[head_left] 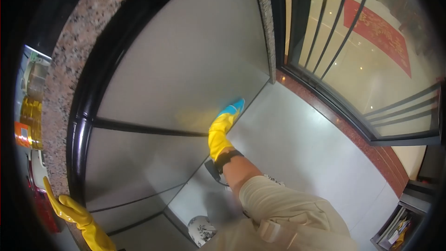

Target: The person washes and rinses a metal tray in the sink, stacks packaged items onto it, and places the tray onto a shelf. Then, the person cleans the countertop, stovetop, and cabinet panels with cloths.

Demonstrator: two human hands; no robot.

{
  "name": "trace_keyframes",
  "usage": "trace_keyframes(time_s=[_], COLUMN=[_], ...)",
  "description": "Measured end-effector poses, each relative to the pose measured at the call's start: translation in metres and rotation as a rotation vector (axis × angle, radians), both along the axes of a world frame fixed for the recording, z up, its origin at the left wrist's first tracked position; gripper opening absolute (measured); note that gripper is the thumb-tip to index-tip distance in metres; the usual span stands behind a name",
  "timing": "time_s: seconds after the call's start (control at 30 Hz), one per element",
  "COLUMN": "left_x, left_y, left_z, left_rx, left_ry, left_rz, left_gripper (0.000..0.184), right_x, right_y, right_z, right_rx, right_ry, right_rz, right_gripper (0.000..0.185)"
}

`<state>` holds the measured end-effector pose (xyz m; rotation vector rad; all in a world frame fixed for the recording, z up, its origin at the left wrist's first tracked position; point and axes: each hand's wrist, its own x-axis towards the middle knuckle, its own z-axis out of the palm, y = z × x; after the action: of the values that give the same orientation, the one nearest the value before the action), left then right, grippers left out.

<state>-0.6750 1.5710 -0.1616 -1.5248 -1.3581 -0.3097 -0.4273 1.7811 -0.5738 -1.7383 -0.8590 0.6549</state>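
Note:
My right hand (225, 120), in a yellow rubber glove, presses a blue cloth (235, 107) against the lower part of a grey cabinet panel (186, 56), close to the floor. The glove's yellow reflects in the panel. At the lower left, my left hand (72, 210), also in a yellow glove, rests on the edge of the speckled stone counter (58, 125), fingers apart and nothing in them. A black band circles my right wrist.
Jars (31, 111) and a red object (44, 207) stand on the counter at far left. A dark-framed barred door (339, 107) and reddish sill (344, 128) are right, with a red mat (378, 32) beyond. An open box (395, 230) sits lower right.

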Motion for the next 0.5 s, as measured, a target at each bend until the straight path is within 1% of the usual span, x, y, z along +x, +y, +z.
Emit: trace_keyframes(time_s=[0.03,0.07,0.1,0.13,0.23,0.27,0.3,0.33,0.37,0.4,0.47,0.5], left_x=[0.001,0.000,-0.002,-0.004,-0.007,-0.013,-0.015,-0.016,-0.010,0.008,0.043,0.047], left_y=[-0.001,-0.002,-0.003,-0.004,-0.005,-0.007,-0.013,-0.009,0.004,0.015,0.023,0.030], left_z=[0.000,0.000,-0.001,-0.002,-0.001,0.000,0.000,0.001,0.001,-0.003,-0.014,-0.020], left_rx=[-0.018,-0.038,-0.034,-0.031,-0.038,-0.034,-0.041,-0.047,-0.065,-0.037,0.010,0.038], left_ry=[-0.001,-0.004,-0.035,-0.065,-0.058,-0.006,0.048,0.105,0.114,0.189,0.323,0.349], left_rz=[0.000,0.002,0.011,0.020,0.064,0.068,0.035,-0.003,-0.023,-0.040,-0.048,-0.054], left_gripper=[0.049,0.049,0.048,0.047,0.048,0.044,0.043,0.041,0.041,0.044,0.054,0.051], right_x=[0.002,0.006,0.014,0.021,0.056,0.068,0.080,0.093,0.106,0.119,0.136,0.140], right_y=[0.002,0.007,0.013,0.026,0.074,0.091,0.108,0.126,0.145,0.162,0.182,0.187], right_z=[-0.003,0.014,0.046,0.076,0.189,0.216,0.230,0.232,0.220,0.196,0.122,0.076], right_rx=[-0.066,-0.055,0.013,0.139,0.574,0.699,0.788,0.841,0.861,0.842,0.740,0.666], right_ry=[0.049,0.076,0.095,0.084,-0.018,-0.070,-0.115,-0.148,-0.175,-0.186,-0.185,-0.176], right_rz=[0.003,-0.015,-0.040,-0.071,-0.096,-0.096,-0.097,-0.101,-0.116,-0.132,-0.161,-0.176], right_gripper=[0.058,0.059,0.059,0.059,0.060,0.060,0.061,0.061,0.061,0.062,0.062,0.063])
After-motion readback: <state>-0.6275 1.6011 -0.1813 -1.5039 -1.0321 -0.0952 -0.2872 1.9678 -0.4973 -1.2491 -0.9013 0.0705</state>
